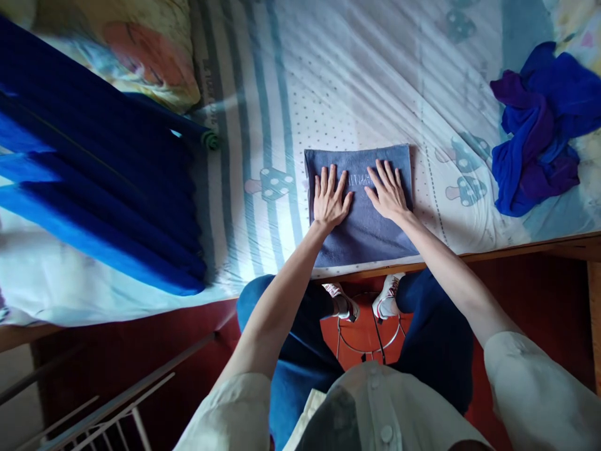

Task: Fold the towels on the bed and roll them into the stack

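Head view: folded grey-blue towel (360, 210) is lying flat on the bed (263, 125), at the near edge of the mattress, directly in front of the person. Left hand (331, 199) is pressing on the towel's left half, right hand (387, 193) on its right half; all fingers are spread wide and laid flat, gripping nothing.

Judgement on the step: hands appear to be smoothing the fold. It is best done by keeping the palms flat, pushing outward from the towel's centre toward its edges with even pressure, and keeping the corners squared so no crease is trapped.

Crumpled blue and purple cloth (539, 128) is lying well to the right of the towel; dark blue fabric (94, 188) is lying well to its left.

Writing: pale lettering is showing on the towel between the hands, partly covered and too blurred to read. Sheet is showing mushroom prints beside the towel.
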Demonstrator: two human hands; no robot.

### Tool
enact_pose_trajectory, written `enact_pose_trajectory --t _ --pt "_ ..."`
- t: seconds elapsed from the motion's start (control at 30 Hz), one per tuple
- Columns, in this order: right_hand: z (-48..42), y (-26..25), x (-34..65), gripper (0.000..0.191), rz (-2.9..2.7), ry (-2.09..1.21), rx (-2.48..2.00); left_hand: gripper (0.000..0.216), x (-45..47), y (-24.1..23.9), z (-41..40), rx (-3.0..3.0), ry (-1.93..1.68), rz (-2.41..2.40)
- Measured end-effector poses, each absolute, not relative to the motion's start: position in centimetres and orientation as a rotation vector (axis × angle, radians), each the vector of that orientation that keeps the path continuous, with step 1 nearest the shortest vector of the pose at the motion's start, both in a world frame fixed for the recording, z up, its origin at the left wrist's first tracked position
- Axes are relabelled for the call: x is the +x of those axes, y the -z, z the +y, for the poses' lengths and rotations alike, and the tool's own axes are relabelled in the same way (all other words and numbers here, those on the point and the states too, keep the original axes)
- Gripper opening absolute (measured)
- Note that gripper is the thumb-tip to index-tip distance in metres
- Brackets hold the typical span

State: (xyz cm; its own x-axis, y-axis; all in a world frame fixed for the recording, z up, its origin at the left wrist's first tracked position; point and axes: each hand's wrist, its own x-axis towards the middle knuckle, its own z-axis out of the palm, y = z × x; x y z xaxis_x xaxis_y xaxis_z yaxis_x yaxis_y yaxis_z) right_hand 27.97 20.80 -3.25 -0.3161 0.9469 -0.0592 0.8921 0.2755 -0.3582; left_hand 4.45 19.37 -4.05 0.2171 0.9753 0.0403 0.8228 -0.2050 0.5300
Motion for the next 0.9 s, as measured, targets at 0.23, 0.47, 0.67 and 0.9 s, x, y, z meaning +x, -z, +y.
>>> enact_pose_trajectory --t 0.23,0.47,0.67,0.9 --pt "18.2 2.0 31.4 0.067 -2.272 -0.527 -1.869 0.073 5.6 3.1 13.1 1.977 -0.491 1.714" --pt "8.7 0.2 24.3 0.066 -2.360 -0.645 -1.748 0.069 8.6 2.6 6.6 1.979 -0.385 1.640" --pt "4.3 0.5 29.5 0.064 -2.239 -0.611 -1.926 0.068 4.5 2.2 5.1 1.887 -0.414 1.865" --pt "4.1 0.7 31.3 0.063 -2.212 -0.586 -1.906 0.069 2.8 2.4 4.7 1.796 -0.454 2.095"
